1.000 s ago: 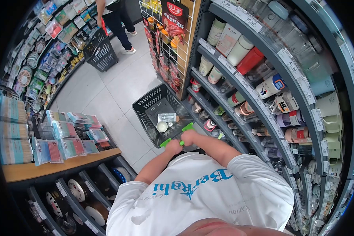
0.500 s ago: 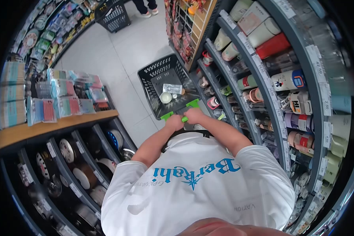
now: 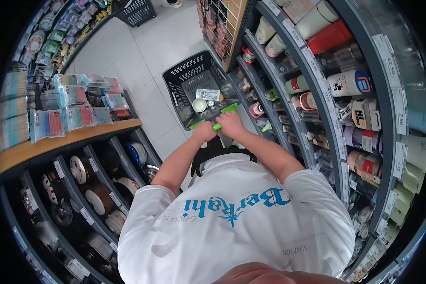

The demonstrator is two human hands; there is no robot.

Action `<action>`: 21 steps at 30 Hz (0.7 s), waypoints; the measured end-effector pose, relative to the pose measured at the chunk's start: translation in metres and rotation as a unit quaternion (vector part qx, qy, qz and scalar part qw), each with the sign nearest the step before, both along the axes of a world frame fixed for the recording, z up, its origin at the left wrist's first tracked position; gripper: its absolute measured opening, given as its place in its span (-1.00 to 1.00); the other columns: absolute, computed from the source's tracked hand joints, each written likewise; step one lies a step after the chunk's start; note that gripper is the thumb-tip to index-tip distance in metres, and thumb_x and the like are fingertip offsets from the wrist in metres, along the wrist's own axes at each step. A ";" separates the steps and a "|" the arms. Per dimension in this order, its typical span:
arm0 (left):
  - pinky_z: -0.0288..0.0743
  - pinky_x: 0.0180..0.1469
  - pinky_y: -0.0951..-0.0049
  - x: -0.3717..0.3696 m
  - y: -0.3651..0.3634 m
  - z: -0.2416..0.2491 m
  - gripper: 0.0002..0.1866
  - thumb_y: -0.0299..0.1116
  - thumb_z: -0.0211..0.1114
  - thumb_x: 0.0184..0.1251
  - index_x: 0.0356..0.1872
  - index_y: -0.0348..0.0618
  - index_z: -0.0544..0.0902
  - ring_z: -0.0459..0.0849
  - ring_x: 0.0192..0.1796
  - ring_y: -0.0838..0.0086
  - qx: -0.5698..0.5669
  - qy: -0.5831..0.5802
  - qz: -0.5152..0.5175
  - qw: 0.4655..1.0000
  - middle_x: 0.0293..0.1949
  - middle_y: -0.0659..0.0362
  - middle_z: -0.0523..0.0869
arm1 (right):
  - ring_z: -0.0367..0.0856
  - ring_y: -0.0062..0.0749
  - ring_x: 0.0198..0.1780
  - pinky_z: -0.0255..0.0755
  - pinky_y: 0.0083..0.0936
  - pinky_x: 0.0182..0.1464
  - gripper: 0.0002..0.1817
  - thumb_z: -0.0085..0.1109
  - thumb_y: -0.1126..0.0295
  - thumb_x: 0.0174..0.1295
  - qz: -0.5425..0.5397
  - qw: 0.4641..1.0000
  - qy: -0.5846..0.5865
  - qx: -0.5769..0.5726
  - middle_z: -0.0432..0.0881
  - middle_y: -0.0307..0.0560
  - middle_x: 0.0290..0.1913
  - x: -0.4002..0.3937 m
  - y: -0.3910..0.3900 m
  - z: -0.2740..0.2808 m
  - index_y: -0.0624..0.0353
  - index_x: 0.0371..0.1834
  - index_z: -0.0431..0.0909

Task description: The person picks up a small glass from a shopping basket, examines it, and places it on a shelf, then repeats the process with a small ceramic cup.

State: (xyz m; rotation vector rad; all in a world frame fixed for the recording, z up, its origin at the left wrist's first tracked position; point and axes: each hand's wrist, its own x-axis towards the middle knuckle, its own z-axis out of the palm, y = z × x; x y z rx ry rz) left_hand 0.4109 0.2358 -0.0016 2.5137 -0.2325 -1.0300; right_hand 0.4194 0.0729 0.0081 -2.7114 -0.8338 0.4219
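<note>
Both hands grip the green handle (image 3: 217,126) of a black shopping basket (image 3: 175,90), which stands in the aisle ahead of me. My left hand (image 3: 204,131) is closed round the handle's left part. My right hand (image 3: 231,123) is wrapped round it further right. Inside the basket, close to the handle side, sit a white bowl or cup (image 3: 199,105), a small white round item (image 3: 210,103) and a clear flat package (image 3: 208,94). What the package holds is too small to make out.
Shelves of bottles and cups (image 3: 350,84) line my right, with a hanging display (image 3: 217,35) at their far end. Left, packaged goods (image 3: 83,102) top a shelf of pans (image 3: 99,201). Further up stand another basket (image 3: 136,13) and a person's shoe (image 3: 172,4).
The basket's handle has swung so its right end now sits farther forward, and my arms reach out more. My right hand has shifted forward and right. The far person shows less.
</note>
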 end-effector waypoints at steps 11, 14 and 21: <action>0.57 0.02 0.14 -0.033 -0.023 0.004 -0.68 -0.17 0.26 0.00 -0.30 -0.17 0.71 0.70 -0.12 0.03 0.000 0.002 0.017 1.000 -0.24 -0.10 0.74 | 0.55 -0.14 -0.01 0.36 -0.18 0.06 -0.76 0.21 0.38 -0.04 0.022 0.998 0.026 0.050 0.59 -0.06 -0.22 -0.029 -0.035 -0.005 0.09 -0.24 0.52; 0.57 0.01 0.12 -0.053 -0.030 0.000 -0.69 -0.17 0.26 0.00 -0.32 -0.16 0.72 0.71 -0.14 0.02 -0.006 -0.030 0.036 0.999 -0.25 -0.10 0.74 | 0.55 -0.14 0.00 0.36 -0.16 0.06 -0.75 0.22 0.39 -0.04 0.025 0.998 0.043 0.042 0.59 -0.05 -0.21 -0.044 -0.042 -0.013 0.09 -0.24 0.52; 0.57 -0.01 0.10 -0.093 -0.044 -0.014 -0.71 -0.20 0.22 0.04 -0.29 -0.13 0.73 0.71 -0.13 0.02 0.002 -0.011 0.017 1.000 -0.22 -0.08 0.74 | 0.55 -0.13 0.00 0.35 -0.14 0.07 -0.73 0.26 0.41 -0.09 0.004 0.998 0.056 0.021 0.60 -0.05 -0.22 -0.083 -0.055 -0.004 0.09 -0.25 0.54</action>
